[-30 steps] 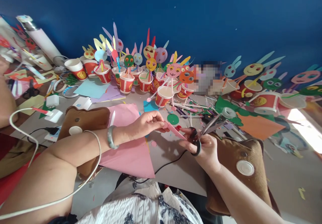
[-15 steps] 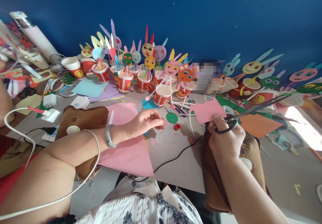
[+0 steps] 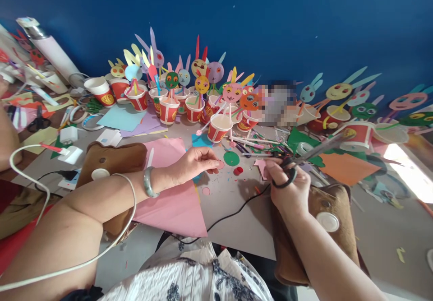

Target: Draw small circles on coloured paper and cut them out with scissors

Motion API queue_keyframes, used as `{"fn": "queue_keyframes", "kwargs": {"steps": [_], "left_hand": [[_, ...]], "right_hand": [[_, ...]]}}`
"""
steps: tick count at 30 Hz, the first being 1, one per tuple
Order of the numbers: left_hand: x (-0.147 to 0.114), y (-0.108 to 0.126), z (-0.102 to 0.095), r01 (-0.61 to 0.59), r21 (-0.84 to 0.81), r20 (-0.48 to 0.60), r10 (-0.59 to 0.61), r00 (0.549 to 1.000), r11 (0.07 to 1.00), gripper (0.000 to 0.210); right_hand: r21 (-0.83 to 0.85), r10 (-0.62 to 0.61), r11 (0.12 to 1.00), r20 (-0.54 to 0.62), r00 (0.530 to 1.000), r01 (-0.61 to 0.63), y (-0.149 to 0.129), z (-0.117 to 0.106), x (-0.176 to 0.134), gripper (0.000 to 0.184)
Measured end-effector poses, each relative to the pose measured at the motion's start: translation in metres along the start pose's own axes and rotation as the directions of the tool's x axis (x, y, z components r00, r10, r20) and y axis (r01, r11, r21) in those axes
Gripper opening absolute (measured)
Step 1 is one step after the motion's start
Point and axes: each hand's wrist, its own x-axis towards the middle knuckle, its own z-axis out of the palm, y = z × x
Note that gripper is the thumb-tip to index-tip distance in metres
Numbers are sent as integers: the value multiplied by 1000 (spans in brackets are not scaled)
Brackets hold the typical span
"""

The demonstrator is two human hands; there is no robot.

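Note:
My left hand (image 3: 199, 160) is closed in a pinch on a small pink paper disc (image 3: 221, 164) above the table. In my right hand (image 3: 287, 181) are dark-handled scissors (image 3: 318, 151), their blurred blades pointing to the upper right. A piece of pink paper (image 3: 260, 167) shows at that hand's fingertips, mostly hidden behind it; whether it is gripped I cannot tell. Between the hands lie a green paper disc (image 3: 231, 159) and a small red round piece (image 3: 238, 170). Another pink disc (image 3: 205, 191) lies nearer me. Under my left wrist is a large pink sheet (image 3: 169, 206).
Red-and-white paper cups (image 3: 169, 110) with paper rabbit faces line the blue wall. Brown cushions (image 3: 338, 201) lie by both forearms. A white cable (image 3: 111, 247) crosses my left arm; a black cable (image 3: 233, 213) runs over the table. Pens (image 3: 252, 145) and orange paper (image 3: 348, 168) lie behind.
My right hand has moved left and slightly lower with the scissors. The pink paper beside it has dropped and is now mostly hidden. My left hand stays nearly still with its disc.

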Motion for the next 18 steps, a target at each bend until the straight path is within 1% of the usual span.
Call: {"fn": "queue_keyframes", "kwargs": {"steps": [1, 3, 4, 6, 10, 13, 16, 18], "left_hand": [[0, -1, 0, 8, 8, 5, -8, 1000, 1000, 19], [1, -4, 2, 19, 20, 13, -19, 1000, 1000, 18], [1, -5, 2, 22, 25, 16, -22, 1000, 999, 17], [0, -8, 5, 35, 36, 28, -36, 999, 999, 16], [-5, -5, 11, 120, 42, 80, -123, 989, 992, 18], [-8, -1, 14, 177, 66, 82, -182, 980, 982, 19], [-9, -1, 16, 179, 113, 72, -188, 980, 977, 19], [-7, -5, 15, 167, 131, 77, -178, 981, 977, 20]], "right_hand": [[-29, 15, 999, 71, 997, -13, -1, 1, -5, 13], [-97, 42, 995, 237, 971, -20, -4, 4, -14, 15], [-123, 41, 992, 292, 956, -5, -6, 6, -18, 14], [-161, 32, 987, 350, 936, 27, -9, 10, -24, 15], [-185, 23, 981, 425, 905, 62, -9, 17, -30, 17], [-169, 40, 985, 466, 884, 45, -6, 20, -32, 17], [-173, 76, 985, 494, 866, 12, -4, 22, -34, 18], [-172, 81, 985, 494, 866, 6, -4, 23, -35, 18]]}}
